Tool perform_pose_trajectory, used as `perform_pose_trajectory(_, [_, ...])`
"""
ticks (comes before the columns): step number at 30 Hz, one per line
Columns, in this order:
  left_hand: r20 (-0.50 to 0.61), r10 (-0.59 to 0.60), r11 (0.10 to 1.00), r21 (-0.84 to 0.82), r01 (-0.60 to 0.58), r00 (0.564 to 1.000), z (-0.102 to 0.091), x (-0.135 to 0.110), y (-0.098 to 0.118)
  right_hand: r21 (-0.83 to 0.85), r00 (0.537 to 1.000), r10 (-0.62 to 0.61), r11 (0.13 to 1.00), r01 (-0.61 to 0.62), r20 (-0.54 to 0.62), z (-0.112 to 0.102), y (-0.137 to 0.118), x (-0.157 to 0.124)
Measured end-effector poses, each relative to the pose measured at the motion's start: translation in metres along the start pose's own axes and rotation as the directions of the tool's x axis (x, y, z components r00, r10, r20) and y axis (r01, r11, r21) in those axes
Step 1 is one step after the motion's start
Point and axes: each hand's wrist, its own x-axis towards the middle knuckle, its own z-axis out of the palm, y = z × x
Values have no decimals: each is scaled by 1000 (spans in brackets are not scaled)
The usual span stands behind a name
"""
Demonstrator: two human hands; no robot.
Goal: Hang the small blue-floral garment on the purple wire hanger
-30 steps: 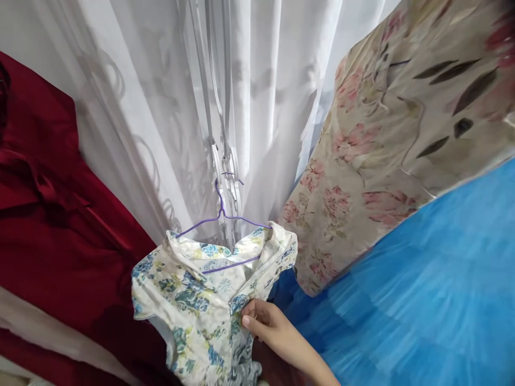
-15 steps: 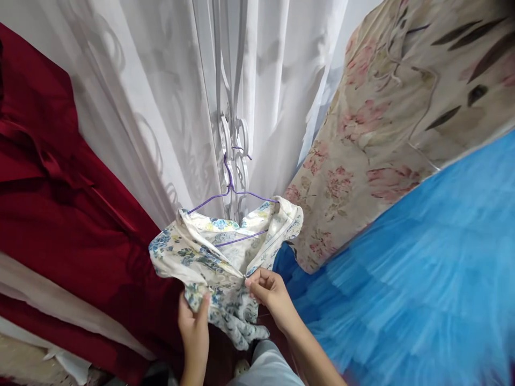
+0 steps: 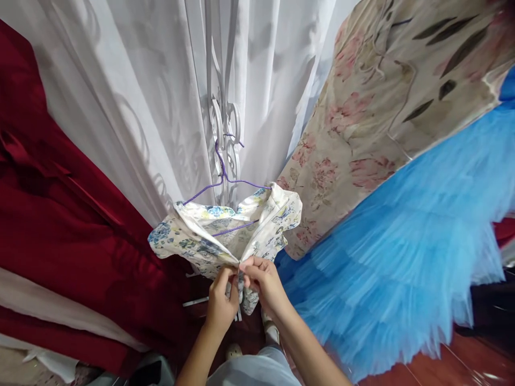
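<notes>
A white dress with blue and yellow flowers [image 3: 193, 241] hangs by its shoulders from a purple wire hanger [image 3: 223, 179]. The hanger's hook is on a white scrolled metal stand [image 3: 233, 120]. Both my hands meet at the bottom of the dress's V-shaped neckline. My left hand [image 3: 223, 295] pinches the front edge from the left. From the right, my right hand [image 3: 261, 281] pinches the opposite edge, its fingertips close to the left ones. Whatever fastening lies between the fingers is too small to make out. My forearms partly cover the lower part of the dress.
A dark red garment [image 3: 80, 230] hangs at the left. On the right are a beige floral dress [image 3: 341, 134] and a blue tulle skirt [image 3: 386, 257]. White curtains [image 3: 161, 91] hang behind. The floor [image 3: 462, 359] has reddish tiles.
My left hand has moved up and right from the side of the dress to the neckline, beside my right hand. The view has shifted slightly.
</notes>
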Motion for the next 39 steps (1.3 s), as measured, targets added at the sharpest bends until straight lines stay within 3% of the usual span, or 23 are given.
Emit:
perform_pose_trajectory(4, [120,8,997,73,-17,993,-8,-3,-8,51,990,-138,989,138,5,13,-45,29])
perform_pose_trajectory(8, [130,21,982,185,-45,991,-16,0,-24,81,968,-251,965,248,28,34,-85,59])
perform_pose_trajectory(13, [208,5,965,256,-60,978,-27,6,-41,89,950,-307,949,301,60,51,-101,69])
perform_pose_trajectory(16, [223,37,971,222,-87,974,-46,25,-20,-2,935,-341,940,342,94,52,-100,64])
perform_pose_trajectory(19, [6,169,959,230,-166,986,-71,63,29,-121,909,-406,901,416,95,49,-100,56])
perform_pose_trajectory(21, [-78,300,923,275,-268,951,-83,94,64,-195,891,-438,870,453,118,47,-102,52])
perform_pose_trajectory(24, [-2,352,879,344,-329,936,-89,133,100,-251,883,-446,846,470,148,46,-103,49])
perform_pose_trajectory(28, [50,425,809,427,-404,904,-85,152,109,-281,879,-465,835,474,101,44,-93,55])
perform_pose_trajectory(33, [-5,499,727,546,-415,867,-85,145,103,-265,881,-462,841,471,101,40,-81,55])
perform_pose_trajectory(36, [8,517,711,552,-435,856,-85,142,105,-202,889,-442,866,458,121,40,-82,49])
perform_pose_trajectory(39, [-56,559,720,527,-451,827,-79,140,111,-179,887,-445,869,462,125,43,-83,47])
